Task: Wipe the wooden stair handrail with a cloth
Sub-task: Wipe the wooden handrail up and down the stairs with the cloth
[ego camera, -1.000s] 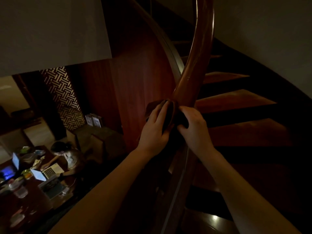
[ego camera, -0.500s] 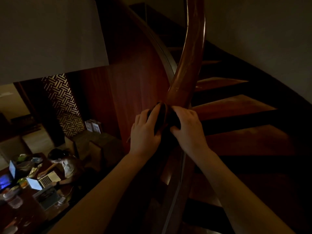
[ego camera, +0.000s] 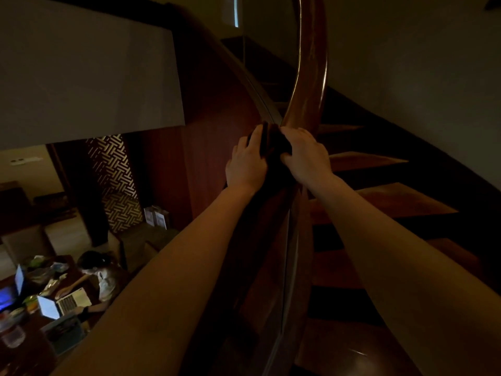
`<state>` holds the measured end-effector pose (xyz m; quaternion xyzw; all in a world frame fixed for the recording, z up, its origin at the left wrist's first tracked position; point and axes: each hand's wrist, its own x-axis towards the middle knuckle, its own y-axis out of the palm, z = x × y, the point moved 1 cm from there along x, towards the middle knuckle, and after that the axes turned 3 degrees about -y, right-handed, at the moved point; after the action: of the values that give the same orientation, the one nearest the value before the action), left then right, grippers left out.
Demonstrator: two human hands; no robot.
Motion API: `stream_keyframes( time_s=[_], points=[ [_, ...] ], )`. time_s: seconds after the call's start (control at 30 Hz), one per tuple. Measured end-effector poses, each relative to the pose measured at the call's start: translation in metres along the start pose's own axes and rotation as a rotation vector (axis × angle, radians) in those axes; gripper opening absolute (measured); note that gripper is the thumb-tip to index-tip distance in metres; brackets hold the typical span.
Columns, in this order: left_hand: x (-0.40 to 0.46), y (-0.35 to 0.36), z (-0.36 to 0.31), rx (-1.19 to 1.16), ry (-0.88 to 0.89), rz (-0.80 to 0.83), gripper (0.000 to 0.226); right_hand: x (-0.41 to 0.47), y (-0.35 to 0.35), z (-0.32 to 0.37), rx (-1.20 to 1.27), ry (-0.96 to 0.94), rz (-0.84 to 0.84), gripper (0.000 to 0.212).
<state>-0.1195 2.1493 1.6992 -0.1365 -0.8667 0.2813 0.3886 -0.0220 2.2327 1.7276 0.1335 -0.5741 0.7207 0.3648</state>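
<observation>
While both hands sit side by side on the rail [ego camera: 309, 77], the cloth [ego camera: 273, 142] lies bunched between them, draped over the rail's top; the left hand [ego camera: 245, 164] lies on the cloth's outer side, its fingers [ego camera: 254, 137] fairly straight and pressing, and the right hand [ego camera: 307, 156] curls round the stair side, pinching the cloth to the wood; the rail's long axis runs up and away from the fingers, curving overhead, so the unwiped length seems to lie ahead; both hands look equally near it.
</observation>
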Motion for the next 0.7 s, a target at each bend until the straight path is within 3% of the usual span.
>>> stream_keyframes(
  time_s=[0.3, 0.43, 0.7],
  points=[
    [0.004, 0.003, -0.001, -0.175, -0.128, 0.053, 0.05, 0.01, 0.003, -0.004, -0.024, -0.092, -0.007, 0.048],
    [0.006, 0.001, 0.0, -0.188, -0.242, 0.083, 0.043, 0.025, 0.005, 0.003, -0.168, -0.148, 0.039, 0.043],
    [-0.004, -0.002, 0.019, -0.322, -0.322, 0.198, 0.046, 0.045, 0.006, 0.018, -0.248, -0.258, 0.275, 0.032]
  ],
)
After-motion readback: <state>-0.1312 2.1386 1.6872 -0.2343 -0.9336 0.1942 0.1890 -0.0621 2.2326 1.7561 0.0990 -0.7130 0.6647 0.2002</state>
